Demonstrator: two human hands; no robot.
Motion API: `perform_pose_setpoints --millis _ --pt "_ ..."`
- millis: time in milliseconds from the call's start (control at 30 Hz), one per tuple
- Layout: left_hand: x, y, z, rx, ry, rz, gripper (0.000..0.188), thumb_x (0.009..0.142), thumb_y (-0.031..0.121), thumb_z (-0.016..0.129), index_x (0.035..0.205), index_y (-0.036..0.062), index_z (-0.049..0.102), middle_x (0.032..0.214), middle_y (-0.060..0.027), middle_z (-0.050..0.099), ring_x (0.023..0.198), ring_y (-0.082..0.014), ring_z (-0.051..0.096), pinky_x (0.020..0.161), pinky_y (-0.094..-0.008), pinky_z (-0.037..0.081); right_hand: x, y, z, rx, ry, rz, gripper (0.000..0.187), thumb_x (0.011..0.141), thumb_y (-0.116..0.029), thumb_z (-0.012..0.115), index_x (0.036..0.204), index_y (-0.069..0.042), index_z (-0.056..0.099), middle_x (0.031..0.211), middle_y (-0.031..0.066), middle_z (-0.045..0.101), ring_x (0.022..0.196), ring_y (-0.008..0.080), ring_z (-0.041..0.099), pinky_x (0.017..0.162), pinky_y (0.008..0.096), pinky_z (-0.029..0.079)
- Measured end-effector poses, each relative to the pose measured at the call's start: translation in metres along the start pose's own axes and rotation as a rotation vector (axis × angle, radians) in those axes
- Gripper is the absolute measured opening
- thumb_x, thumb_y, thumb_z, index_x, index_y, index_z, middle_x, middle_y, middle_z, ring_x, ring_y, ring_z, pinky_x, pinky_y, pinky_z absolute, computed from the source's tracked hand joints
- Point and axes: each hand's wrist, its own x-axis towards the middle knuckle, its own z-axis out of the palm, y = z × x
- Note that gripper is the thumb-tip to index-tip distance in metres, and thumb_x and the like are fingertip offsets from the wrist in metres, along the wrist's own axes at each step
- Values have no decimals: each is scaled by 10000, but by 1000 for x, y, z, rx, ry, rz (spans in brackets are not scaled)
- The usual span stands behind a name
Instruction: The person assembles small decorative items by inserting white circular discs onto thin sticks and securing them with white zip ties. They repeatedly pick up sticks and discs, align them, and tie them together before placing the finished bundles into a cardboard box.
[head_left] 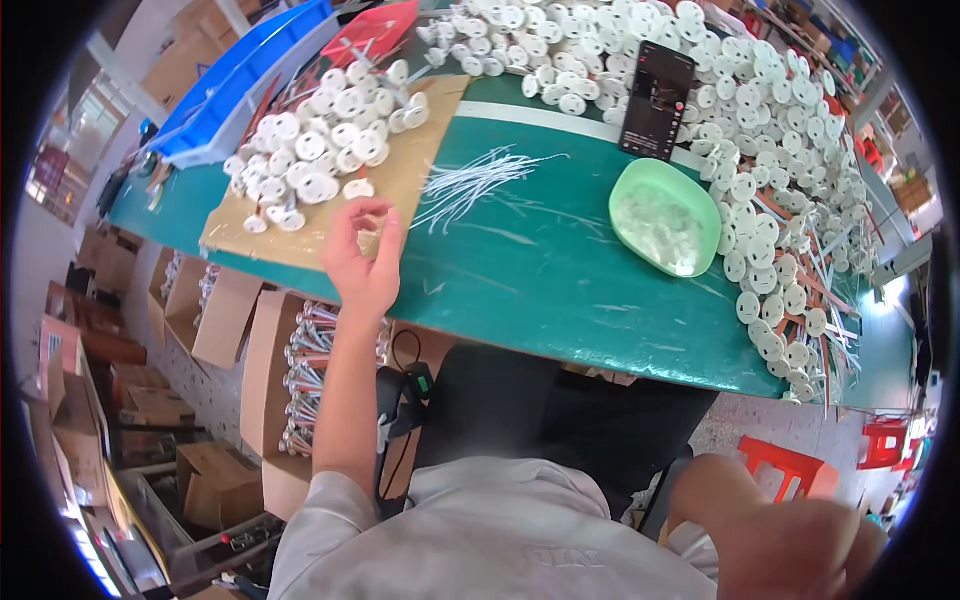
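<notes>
Ideally, with the left hand [364, 258] loosely curled, thumb apart and seemingly empty just beside the heaped white discs [318, 187] on brown cardboard [420, 158], a light rim pinch would spare neighbouring pieces, though the blurred right hand [805, 545] cannot be read.

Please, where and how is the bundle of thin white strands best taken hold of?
Probably around the middle of the bundle, from above, pinching across its length: it lies low on the green table, more gathered there, with loose tips straying at its ends.
</notes>
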Motion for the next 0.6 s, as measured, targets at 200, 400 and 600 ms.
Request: perform_pose_setpoints --millis 200,400,600 --pt "-10 -8 2 -207 118 -307 95 868 11 623 954 -12 590 858 -42 633 773 -100 569 731 -223 451 -76 55 -64 -593 -70 150 334 838 -331 648 936 -61 478 841 16 371 752 174 348 641 318 247" --pt "-8 -2 -2 -186 75 -368 36 902 16 580 935 3 574 850 -57 621 774 -107 569 737 -236 452 -150 31 -144 -948 -207 340 401 854 -326 632 715 -50 377 600 20 356 509 154 295 470 293 222" --pt "-8 -5 -1 -217 34 -325 40 906 25 583 891 1 555 785 -66 616 728 -109 566 704 -227 454 -155 41 -146 -1264 -335 346 272 864 -29 569 697 -33 355 582 55 356 496 163 310 458 308 235"
